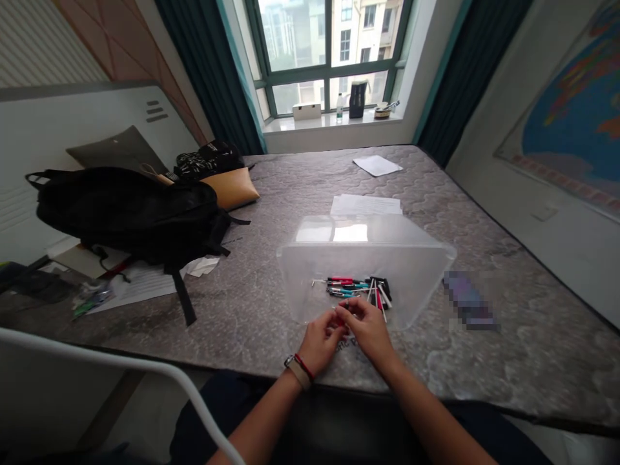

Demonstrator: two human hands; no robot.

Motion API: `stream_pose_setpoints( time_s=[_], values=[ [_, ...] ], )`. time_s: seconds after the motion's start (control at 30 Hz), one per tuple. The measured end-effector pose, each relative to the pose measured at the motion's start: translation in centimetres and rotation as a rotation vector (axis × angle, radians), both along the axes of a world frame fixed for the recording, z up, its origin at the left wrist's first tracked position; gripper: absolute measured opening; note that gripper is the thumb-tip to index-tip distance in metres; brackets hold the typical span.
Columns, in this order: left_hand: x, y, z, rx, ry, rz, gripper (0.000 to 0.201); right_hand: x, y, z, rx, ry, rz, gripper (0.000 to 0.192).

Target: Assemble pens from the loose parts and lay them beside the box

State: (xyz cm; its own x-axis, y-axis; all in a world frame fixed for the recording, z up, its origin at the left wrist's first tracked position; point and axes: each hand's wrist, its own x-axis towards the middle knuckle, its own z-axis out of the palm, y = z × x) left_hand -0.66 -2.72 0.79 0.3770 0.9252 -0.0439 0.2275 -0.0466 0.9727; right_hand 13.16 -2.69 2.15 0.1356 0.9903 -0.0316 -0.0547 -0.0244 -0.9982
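Together, the two hands meet just in front of a translucent plastic bin (411,271), their fingertips pinched around a small piece (341,322) that shows red and is mostly hidden by the fingers. The left hand (320,345), with a beige band (299,374) and a red bracelet (305,367) at its wrist, curls in from one side; the right hand (369,328) closes in from the other, thumb and forefinger bent. Neither is spread open.

The bin appears to lie on its side on a grey patterned mattress (271,284), its opening toward the person. Inside it, just beyond the fingers, lie red, blue and black pens (343,282) in a loose row, beside a jumble of white and dark slim parts (380,294).

Right of the bin rests a blurred-out item (469,300). Behind it lie paper sheets (365,205), and well to the left sits a black backpack (130,210) near a tan pouch (236,188).
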Motion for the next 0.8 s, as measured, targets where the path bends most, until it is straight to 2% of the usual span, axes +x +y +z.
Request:
stream_pose_setpoints(
  time_s=[0.13, 0.2, 0.33, 0.5, 0.6, 0.73, 0.8],
  values=[
    [-0.2, -0.5, -0.1, -0.003, 0.02, -0.016, 0.027, -0.1, -0.5, -0.2, -0.038, 0.179, 0.119, 0.037],
    [-0.4, -0.4, -0.3, 0.02, 0.084, -0.035, 0.026, 0.1, -0.4, -0.6, -0.038, 0.234, 0.124, 0.038],
    [0.3, 0.7, -0.8, 0.083, 0.214, -0.052, 0.024, 1.1, 0.4, -1.6, -0.014, 0.21, 0.034, 0.033],
    [1.8, 2.2, -1.0, 0.047, 0.139, -0.086, 0.024, 2.2, 2.0, -2.6, 0.008, 0.156, -0.093, 0.036],
    [1.7, 2.5, -0.9, 0.034, 0.143, -0.101, 0.03, 2.3, 2.6, -3.0, -0.03, 0.139, -0.083, 0.037],
    [0.5, 2.8, -0.1, 0.108, 0.199, -0.071, 0.033, 2.2, 2.9, -3.1, -0.09, 0.248, -0.083, 0.042],
    [-0.1, 3.0, 0.6, 0.115, 0.185, -0.029, 0.044, 2.5, 2.9, -2.8, -0.137, 0.354, -0.128, 0.044]
  ],
)
